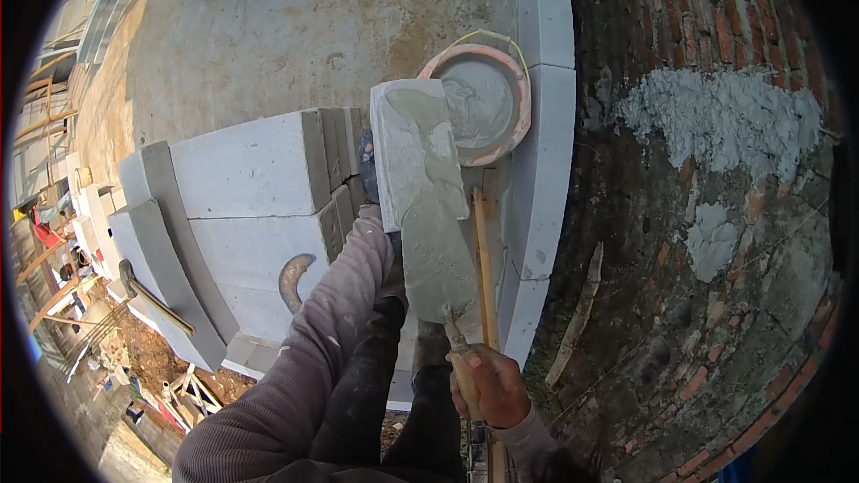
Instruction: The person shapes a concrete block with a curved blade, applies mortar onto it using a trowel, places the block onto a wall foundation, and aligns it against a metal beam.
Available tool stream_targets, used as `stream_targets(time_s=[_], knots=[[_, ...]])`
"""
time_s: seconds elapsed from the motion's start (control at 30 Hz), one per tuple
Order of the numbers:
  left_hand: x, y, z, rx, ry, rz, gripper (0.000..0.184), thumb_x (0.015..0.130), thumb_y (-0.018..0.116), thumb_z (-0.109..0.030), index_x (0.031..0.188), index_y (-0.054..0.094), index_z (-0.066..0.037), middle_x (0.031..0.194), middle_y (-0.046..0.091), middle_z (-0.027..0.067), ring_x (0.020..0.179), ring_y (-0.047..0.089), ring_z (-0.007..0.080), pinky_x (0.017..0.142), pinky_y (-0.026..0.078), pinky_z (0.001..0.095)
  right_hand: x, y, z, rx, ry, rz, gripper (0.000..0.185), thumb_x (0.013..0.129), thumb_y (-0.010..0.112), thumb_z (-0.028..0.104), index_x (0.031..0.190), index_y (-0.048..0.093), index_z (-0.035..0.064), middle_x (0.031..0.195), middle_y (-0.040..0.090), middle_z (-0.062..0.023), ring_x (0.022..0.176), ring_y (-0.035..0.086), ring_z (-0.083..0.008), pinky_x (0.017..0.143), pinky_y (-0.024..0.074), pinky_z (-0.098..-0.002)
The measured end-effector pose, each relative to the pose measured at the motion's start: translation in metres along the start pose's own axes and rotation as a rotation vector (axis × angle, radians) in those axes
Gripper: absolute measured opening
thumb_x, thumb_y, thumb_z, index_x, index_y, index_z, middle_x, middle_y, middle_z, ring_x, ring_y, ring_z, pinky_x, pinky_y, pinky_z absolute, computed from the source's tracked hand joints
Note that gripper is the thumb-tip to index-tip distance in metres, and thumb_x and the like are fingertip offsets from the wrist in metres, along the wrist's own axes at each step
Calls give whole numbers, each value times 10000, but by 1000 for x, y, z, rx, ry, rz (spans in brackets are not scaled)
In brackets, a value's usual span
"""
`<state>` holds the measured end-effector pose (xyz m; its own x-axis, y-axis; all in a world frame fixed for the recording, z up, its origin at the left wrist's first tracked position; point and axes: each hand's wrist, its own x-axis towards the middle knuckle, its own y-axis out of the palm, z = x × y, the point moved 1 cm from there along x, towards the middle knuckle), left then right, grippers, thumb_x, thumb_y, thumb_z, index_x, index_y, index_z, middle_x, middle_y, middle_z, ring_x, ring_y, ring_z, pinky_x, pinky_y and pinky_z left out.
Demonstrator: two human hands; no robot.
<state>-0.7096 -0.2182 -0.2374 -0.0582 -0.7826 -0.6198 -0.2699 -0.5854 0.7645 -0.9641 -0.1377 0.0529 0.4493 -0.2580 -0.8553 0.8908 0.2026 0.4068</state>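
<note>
Resting with its near end mortar-coated, the block (407, 148) stands just beside the bucket (523, 103), overlapping the rim's left part in this view. The trowel (438, 268) lies nearer the person than the bucket, its mortar-covered blade lapping the block's near end; how firmly they touch, I cannot tell. The right hand (494, 386) has its fingers curled tight round the wooden handle, well below the bucket. The left hand (369, 181) is left of the bucket at the block's side, mostly hidden, so I cannot tell how its fingers stand. Grey mortar (479, 105) sits inside the bucket. A stick (484, 259) runs from just below the bucket toward the person. Right of the bucket is a low wall (548, 134), with splattered brickwork (729, 4) beyond. Left of the bucket are stacked blocks (246, 174) and, farther out, a hand tool (161, 306).
</note>
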Motion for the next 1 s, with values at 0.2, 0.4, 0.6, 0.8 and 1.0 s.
stream_targets(time_s=[0.2,0.4,0.6,0.8,1.0], knots=[[1,-3,-8,22,3,-14,661,901,661,-430,1446,494,-95,1402,565,179,1215,590,369,1028,475,552,-29,-22,-51,179,313,-80,460,1046,499,443,1135,578,-1,746,593,-85,514,582,-168,451,474,-307],[-23,-9,-5,35,4,-66,661,899,667,-426,1445,495,-95,1403,565,177,1216,591,367,1027,477,550,73,-53,12,97,-122,-256,378,1043,518,370,1112,584,4,726,612,-88,501,587,-174,438,482,-317],[-75,-18,11,87,-19,-133,662,897,674,-422,1444,495,-95,1403,566,176,1216,591,365,1026,479,547,277,-111,68,128,-43,-274,328,975,506,196,1174,569,-57,846,649,-169,674,647,-285,608,550,-400],[-103,-12,44,140,-38,-155,662,896,681,-418,1444,496,-94,1403,566,174,1216,592,363,1026,481,544,140,-79,2,-599,-798,-558,651,864,632,166,1415,416,-105,1323,508,-296,1282,482,-437,1115,365,-471],[-117,23,132,218,50,-168,663,894,687,-413,1443,496,-94,1403,566,172,1216,592,361,1025,483,541,-16,-11,-32,-461,-768,-605,1033,717,782,242,1488,192,-110,1407,368,-333,1315,395,-466,1120,325,-516]])
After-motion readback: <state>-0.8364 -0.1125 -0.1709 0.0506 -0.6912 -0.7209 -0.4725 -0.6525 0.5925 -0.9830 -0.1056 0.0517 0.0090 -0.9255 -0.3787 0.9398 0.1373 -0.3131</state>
